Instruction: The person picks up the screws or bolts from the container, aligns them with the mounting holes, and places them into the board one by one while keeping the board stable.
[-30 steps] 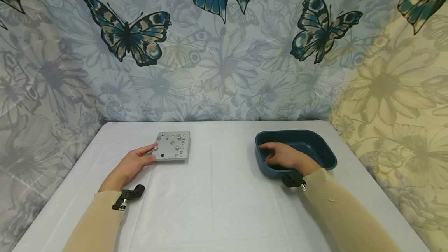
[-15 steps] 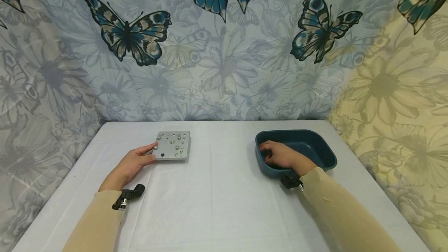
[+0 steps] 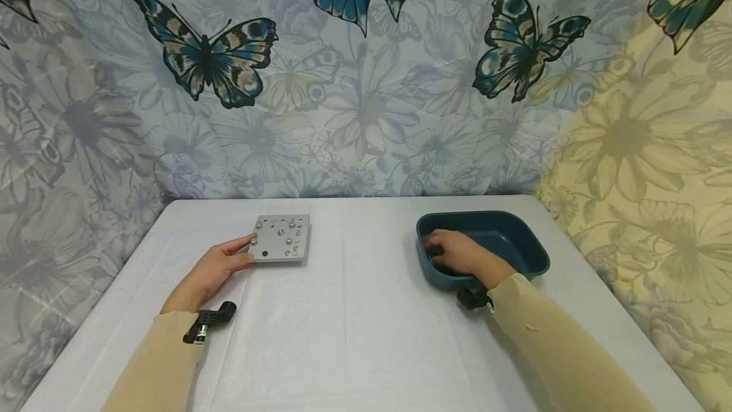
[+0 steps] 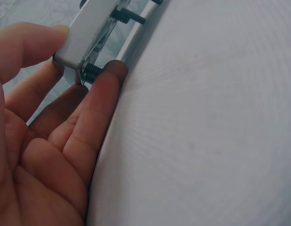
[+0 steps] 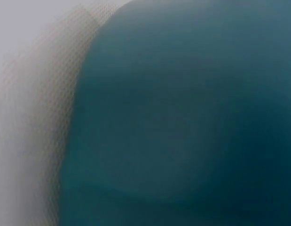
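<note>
A silver metal plate (image 3: 281,238) with several screws and holes sits at the left on the table. My left hand (image 3: 213,270) grips its left edge, thumb at the near side and fingers at the far side. Close up in the left wrist view, the plate (image 4: 89,35) has threaded screw ends (image 4: 92,73) sticking out of its underside, and a fingertip of the hand (image 4: 56,146) lies beside one. My right hand (image 3: 460,253) reaches into a dark blue bin (image 3: 517,234), fingers bent downward. Its fingertips and anything between them are hidden. Only the blurred bin wall (image 5: 159,117) fills the right wrist view.
A white cloth (image 3: 354,329) covers the table, with the plate on the left and the bin on the right. Behind it hangs a fabric backdrop (image 3: 366,126) printed with butterflies and flowers.
Inside the bin, my right hand has curled its fingers more and turned slightly, the forearm shifting a little left. The left hand and the plate have stayed in place.
</note>
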`<state>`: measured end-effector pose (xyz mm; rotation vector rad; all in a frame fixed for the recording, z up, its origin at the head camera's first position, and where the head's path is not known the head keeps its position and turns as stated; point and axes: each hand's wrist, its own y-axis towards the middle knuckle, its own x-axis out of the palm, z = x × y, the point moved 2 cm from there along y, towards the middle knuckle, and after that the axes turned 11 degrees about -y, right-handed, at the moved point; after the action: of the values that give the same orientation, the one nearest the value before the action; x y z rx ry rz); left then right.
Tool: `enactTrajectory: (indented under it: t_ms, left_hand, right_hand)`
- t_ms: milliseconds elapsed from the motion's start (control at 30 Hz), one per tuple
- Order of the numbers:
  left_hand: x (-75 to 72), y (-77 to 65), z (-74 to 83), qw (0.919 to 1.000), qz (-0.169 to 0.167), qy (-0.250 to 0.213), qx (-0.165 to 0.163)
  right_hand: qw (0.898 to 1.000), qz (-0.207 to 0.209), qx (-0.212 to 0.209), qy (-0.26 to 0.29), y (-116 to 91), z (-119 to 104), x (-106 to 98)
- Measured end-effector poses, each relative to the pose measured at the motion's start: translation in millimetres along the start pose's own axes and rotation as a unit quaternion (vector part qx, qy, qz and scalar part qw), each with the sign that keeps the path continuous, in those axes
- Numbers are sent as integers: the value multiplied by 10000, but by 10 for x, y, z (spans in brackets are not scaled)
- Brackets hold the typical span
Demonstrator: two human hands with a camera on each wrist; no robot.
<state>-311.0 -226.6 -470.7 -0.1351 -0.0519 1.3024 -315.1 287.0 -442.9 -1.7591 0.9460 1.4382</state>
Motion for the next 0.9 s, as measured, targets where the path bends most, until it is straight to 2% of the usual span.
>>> enactTrajectory:
  t_ms: [333, 633, 800, 900]
  left_hand:
    - [-14, 13, -26, 10000, 16, 3, -54]
    - [-37, 18, -5, 9998, 65, 172, -61]
    - [-41, 34, -36, 9999, 66, 133, -47]
    - [-42, 38, -48, 9999, 39, 124, -21]
  right_hand:
    - [10000, -28, -29, -70, -12, -30, -44]
    - [9983, 125, -215, -520, -28, -75, -70]
    - [9982, 171, -180, -540, -41, -87, -82]
    - [9986, 339, -80, -397, -60, -62, -89]
